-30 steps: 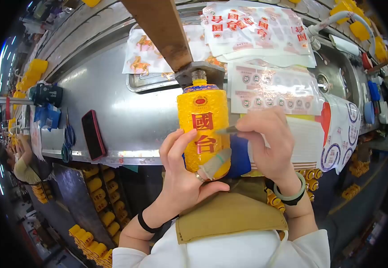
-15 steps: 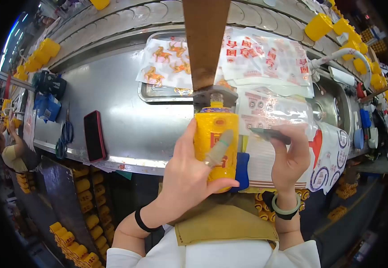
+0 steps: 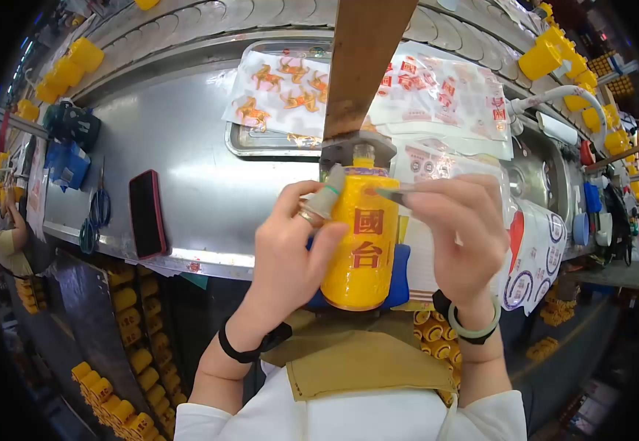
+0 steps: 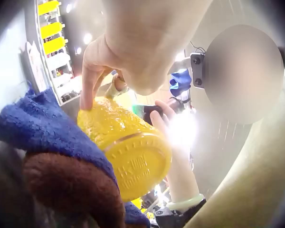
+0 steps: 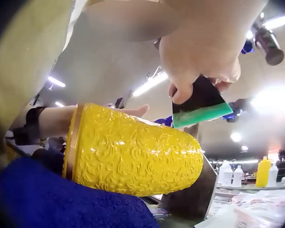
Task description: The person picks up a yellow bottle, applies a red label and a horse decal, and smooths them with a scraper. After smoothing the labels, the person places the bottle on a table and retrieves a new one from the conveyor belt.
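A yellow embossed bottle (image 3: 360, 253) with red characters and a clear glass neck lies on a blue cloth (image 5: 61, 202), its neck against a dark metal plate (image 3: 380, 149). My left hand (image 3: 279, 235) holds the bottle's left side near the shoulder; a grey finger cot (image 3: 325, 197) covers one fingertip. In the left wrist view, a fingertip presses on the bottle's side, away from its base. My right hand (image 3: 466, 235) grips a small black scraper (image 5: 199, 97) with a green edge. Its edge hangs over the upper label in the head view, close above the bottle in the right wrist view.
A wooden beam (image 3: 367, 66) rises behind the bottle. Decal sheets (image 3: 437, 95) lie at the back right by a sink (image 3: 544, 173). Gold animal decals (image 3: 297, 92) lie on a tray (image 3: 238, 143). A phone (image 3: 147, 213) and scissors (image 3: 99, 206) are at left.
My left hand has come off the front label to the bottle's upper left side, uncovering both red characters. The scraper moved away to the right, then came back over the upper label.
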Demonstrator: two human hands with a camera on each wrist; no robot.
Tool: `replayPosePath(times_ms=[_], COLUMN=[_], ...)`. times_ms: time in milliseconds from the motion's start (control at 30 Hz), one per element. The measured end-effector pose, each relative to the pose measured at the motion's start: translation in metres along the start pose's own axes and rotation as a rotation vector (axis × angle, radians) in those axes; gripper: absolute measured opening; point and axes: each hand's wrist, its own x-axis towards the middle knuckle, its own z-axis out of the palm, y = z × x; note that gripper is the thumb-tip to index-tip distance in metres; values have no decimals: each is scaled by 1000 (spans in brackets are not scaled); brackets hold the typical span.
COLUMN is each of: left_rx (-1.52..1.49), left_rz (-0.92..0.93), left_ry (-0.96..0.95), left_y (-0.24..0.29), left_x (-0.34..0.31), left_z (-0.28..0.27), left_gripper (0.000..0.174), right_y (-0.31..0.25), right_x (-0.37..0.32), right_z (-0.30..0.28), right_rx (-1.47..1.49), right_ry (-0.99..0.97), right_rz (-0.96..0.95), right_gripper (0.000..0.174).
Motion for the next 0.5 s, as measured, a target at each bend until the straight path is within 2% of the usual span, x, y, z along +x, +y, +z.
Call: replayPosePath(times_ms=[33, 67, 100, 167, 200, 233, 300, 367, 400, 433, 500], left_rx=[-119, -287, -290, -505, -440, -441, -521, -588, -596, -601, -590], left_rz=[-82, -86, -84, -195, -182, -188, -225, -264, -271, -274, -258], left_ry=[-3, -1, 1, 93, 46, 44, 77, 68, 54, 45, 35], left_y=[-5, -13, -13, -8, -11, -12, -11, -4, -5, -7, -8], left_x=[-1, -3, -7, -9, -9, -9, -10, -10, -11, -13, -16], left_z=[-3, -3, -2, -4, -8, -8, -7, -7, -6, -4, -4], left_gripper=[31, 37, 37, 51, 59, 59, 60, 61, 60, 60, 60], right_y=[-5, -8, -11, -38, -51, -58, -48, -11, 5, 12, 15], right_x=[2, 6, 9, -6, -10, -12, -4, 18, 25, 22, 1], right_z=[1, 2, 4, 9, 9, 6, 9, 18, 17, 12, 6], right_rx=[1, -50, -103, 100, 204, 258, 87, 8, -44, -47, -205], right_ry=[-4, -112, -220, -285, -368, -458, -514, -320, -229, -218, -209], right_rz=[1, -121, -242, -281, -331, -336, -242, -77, -98, -108, -305], right_gripper=[32, 32, 32, 34, 36, 33, 30, 23, 27, 27, 23])
